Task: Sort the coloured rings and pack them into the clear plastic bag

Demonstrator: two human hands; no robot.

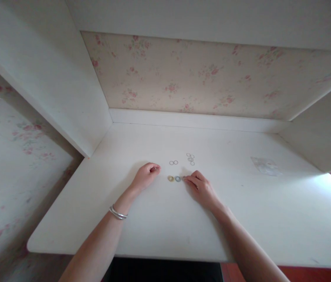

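A small yellow round ring [169, 179] and a blue-grey round ring [175, 179] lie side by side on the white table [153, 231], between the narrowly pinched left hand [147, 175] and the right hand [200, 187], its fingertips together; whether either grips anything, I cannot tell. Beyond lie thin grey rings [190, 159], with a clear plastic bag [267, 167] off right.

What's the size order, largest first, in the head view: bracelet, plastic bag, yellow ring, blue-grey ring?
1. Plastic bag
2. Bracelet
3. Yellow ring and blue-grey ring: look alike, unranked
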